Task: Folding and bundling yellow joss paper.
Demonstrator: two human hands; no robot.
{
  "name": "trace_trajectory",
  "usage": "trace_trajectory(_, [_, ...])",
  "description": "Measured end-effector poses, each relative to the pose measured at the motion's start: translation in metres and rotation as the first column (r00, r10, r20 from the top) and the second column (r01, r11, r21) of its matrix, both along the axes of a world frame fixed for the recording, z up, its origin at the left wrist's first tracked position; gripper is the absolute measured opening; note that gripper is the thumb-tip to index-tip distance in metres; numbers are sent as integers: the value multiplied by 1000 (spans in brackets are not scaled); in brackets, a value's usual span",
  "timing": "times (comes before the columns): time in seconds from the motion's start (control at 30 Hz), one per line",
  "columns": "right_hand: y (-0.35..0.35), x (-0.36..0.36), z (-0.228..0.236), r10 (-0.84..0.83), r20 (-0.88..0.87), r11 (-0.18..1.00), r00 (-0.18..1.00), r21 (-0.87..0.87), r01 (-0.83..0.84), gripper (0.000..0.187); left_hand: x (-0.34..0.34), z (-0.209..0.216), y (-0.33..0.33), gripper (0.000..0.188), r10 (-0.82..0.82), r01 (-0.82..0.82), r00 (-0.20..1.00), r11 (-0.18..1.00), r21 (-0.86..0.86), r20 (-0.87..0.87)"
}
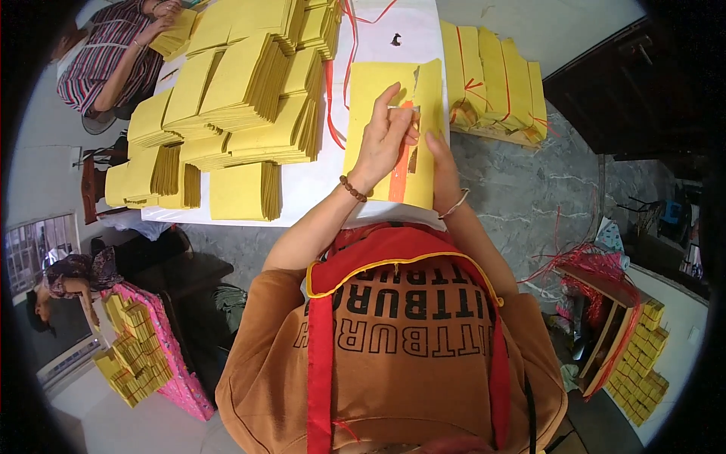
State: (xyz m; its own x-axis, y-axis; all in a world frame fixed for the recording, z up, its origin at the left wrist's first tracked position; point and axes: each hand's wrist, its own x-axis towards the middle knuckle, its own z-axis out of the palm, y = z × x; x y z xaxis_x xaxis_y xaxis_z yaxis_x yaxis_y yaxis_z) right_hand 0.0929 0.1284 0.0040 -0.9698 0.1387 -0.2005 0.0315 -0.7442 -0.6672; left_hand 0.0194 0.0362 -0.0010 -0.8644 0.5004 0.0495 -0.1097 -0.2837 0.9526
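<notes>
A yellow paper sheet or packet (370, 83) lies before me at the table's front right, with an orange strip (398, 185) and dark, shiny patches down its middle. Over the strip is my left hand (382, 144), a bead bracelet on its wrist. One finger stretches out while the others curl in around something small and pale that I cannot make out. My right hand (445, 170) grips the packet's right edge, its other fingers hidden by the paper.
Tall piles of folded yellow paper (234, 83) fill the table's left side. Red ribbon (330, 106) trails beside them on the white tabletop (378, 23). Tied yellow bundles (495, 79) stand at right. One person (102, 57) handles paper at far left; another (72, 276) is lower left.
</notes>
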Motion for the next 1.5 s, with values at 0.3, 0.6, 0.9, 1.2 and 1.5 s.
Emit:
trace_trajectory(0.3, [19,-3,-3,14,135,1000,991,-27,-11,35,-6,5,-10,36,-73,72,996,997,15,49])
trace_trajectory(0.6, [38,2,10,76,0,966,997,-250,-74,30,-27,29,-50,52,262,-232,927,963,-139,269])
trace_trajectory(0.9, [44,7,9,54,80,998,995,-42,-50,26,-11,30,-44,65,78,-77,995,997,30,-57])
trace_trajectory(1.2, [43,10,14,79,58,997,995,20,-81,27,-6,28,-43,68,167,-158,970,985,64,-179])
trace_trajectory(1.5, [50,10,6,135,38,974,990,-187,-126,34,-14,23,-77,58,24,-274,651,940,-205,-758])
